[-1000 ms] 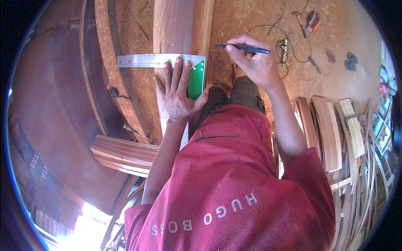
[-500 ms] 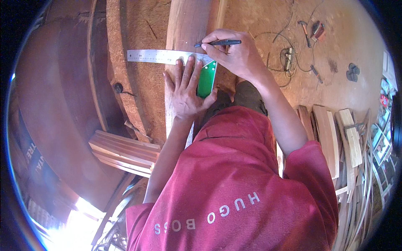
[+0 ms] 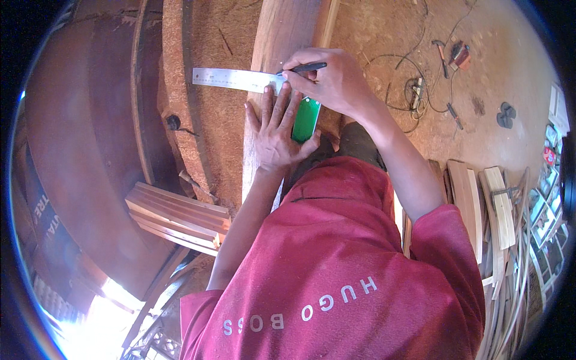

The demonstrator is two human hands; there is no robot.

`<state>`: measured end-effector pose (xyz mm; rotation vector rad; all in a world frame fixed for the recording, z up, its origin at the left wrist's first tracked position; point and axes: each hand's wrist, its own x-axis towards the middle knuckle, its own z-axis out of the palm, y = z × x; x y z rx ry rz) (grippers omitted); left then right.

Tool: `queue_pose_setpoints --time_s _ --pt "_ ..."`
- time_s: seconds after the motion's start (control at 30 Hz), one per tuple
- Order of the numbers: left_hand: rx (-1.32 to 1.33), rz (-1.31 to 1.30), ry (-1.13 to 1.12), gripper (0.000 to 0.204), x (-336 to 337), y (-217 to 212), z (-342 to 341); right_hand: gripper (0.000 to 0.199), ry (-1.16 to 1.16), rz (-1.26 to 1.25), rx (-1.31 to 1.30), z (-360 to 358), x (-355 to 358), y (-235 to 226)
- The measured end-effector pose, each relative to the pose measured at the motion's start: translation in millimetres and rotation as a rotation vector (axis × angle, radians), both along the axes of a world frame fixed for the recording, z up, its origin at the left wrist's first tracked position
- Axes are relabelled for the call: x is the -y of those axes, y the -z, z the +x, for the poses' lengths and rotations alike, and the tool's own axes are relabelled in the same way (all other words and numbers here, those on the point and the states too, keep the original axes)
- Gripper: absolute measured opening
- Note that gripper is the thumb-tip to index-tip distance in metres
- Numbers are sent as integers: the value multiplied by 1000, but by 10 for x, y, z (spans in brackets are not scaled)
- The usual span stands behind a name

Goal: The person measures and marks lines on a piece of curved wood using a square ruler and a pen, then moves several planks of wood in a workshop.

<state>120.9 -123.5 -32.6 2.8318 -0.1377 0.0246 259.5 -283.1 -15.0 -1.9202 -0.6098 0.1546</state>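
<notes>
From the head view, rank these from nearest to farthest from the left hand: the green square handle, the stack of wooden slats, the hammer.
1. Green square handle: touching the left hand, on its right.
2. Stack of wooden slats: lower left.
3. Hammer: far upper right, on the floor.

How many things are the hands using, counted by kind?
Square rulers, steel blade with green handle: 1
Dark pencils: 1
Wooden planks: 1
Total: 3
The left hand presses the ruler; the right hand holds the pencil.

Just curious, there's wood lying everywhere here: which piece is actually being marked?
The long upright plank under both hands: the left hand pins a steel square across it, and the right hand runs a pencil along it. Other boards lie untouched.
</notes>
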Motion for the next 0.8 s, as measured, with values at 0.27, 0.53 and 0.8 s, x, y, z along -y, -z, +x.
queue_pose_setpoints --time_s 0.27,0.53,0.8 --pt "26 35 21 93 -35 11 -12 20 -35 -212 89 -6 335 -331" --pt "5 -17 -4 88 -7 10 2 17 -39 -194 100 94 -70 -121" --pt "26 -25 -2 87 -21 15 -20 17 -26 -224 55 10 317 -347"
